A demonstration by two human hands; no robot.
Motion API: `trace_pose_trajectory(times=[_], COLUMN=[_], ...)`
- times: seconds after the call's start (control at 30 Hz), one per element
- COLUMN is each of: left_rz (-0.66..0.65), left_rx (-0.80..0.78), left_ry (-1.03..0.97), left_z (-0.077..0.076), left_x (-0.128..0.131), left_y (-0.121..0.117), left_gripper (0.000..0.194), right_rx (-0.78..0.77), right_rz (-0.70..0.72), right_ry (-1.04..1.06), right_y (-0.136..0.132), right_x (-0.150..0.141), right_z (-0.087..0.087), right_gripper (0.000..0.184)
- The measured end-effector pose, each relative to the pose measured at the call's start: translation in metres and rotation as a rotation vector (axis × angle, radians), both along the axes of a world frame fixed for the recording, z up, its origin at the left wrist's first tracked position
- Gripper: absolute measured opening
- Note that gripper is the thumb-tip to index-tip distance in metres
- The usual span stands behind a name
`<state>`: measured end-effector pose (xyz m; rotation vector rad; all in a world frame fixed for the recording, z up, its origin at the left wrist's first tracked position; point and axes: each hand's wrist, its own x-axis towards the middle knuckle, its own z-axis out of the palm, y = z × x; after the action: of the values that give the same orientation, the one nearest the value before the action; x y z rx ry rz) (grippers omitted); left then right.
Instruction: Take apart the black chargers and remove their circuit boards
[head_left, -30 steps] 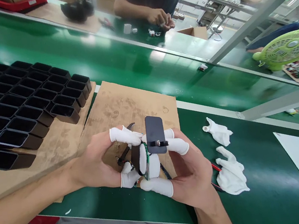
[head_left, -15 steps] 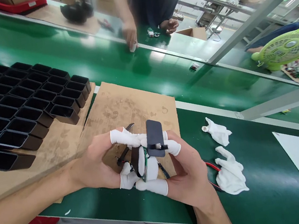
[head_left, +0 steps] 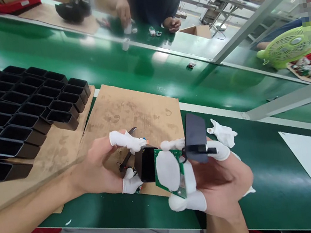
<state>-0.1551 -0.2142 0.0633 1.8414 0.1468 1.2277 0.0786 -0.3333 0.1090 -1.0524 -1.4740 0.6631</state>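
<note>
Between the covered fingertips of my left hand (head_left: 94, 174) is a black plastic housing (head_left: 146, 164), its open end facing right. My right hand (head_left: 226, 180) grips a green circuit board (head_left: 164, 185) by its edges. A white pad (head_left: 167, 169) covers much of the board's face. Beside the board a black flat cover (head_left: 195, 134), with a short dark post sticking out, stands up at my right fingers. The board's left edge is at the housing's mouth; whether they touch, I cannot tell. White finger cots cover several fingertips on both hands.
Rows of black open boxes (head_left: 28, 108) stand on cardboard at the left. Under my hands lies a cardboard sheet (head_left: 138, 103) with a dark tool (head_left: 125, 160) on it. White crumpled cloth pieces (head_left: 224, 133) lie right. A co-worker's hand (head_left: 172, 24) rests across the green bench.
My right hand has moved right with the circuit board and black cover. The board now faces me and the housing's opening shows. Across the bench, a co-worker's hand has drawn back from a small clear cup.
</note>
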Motion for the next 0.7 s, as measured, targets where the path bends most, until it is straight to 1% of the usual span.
trace_pose_trajectory(times=[0.1, 0.17, 0.27, 0.43, 0.57, 0.7], left_rz=[0.008, 0.014, 0.018, 0.000, -0.002, 0.020], left_rx=[-0.009, -0.014, -0.025, 0.010, 0.008, 0.008], left_ry=[-0.004, -0.006, 0.010, 0.047, 0.051, 0.073], left_z=[-0.001, -0.002, -0.002, 0.001, 0.002, 0.004], left_x=[0.002, 0.002, 0.000, -0.004, -0.005, -0.004], left_y=[-0.002, -0.003, -0.001, 0.001, 0.000, -0.003], left_gripper=[0.058, 0.059, 0.059, 0.063, 0.062, 0.062], right_rx=[0.082, 0.101, 0.084, 0.060, 0.057, 0.040], right_rz=[0.031, 0.044, 0.059, 0.083, 0.038, 0.045], right_ry=[0.046, 0.056, 0.072, 0.084, 0.002, -0.046], right_y=[0.006, 0.008, 0.007, 0.006, 0.005, 0.001], right_x=[-0.008, -0.011, -0.014, -0.017, -0.016, -0.013], right_z=[0.005, 0.009, 0.011, 0.012, 0.010, 0.006], right_gripper=[0.083, 0.083, 0.080, 0.080, 0.082, 0.083])
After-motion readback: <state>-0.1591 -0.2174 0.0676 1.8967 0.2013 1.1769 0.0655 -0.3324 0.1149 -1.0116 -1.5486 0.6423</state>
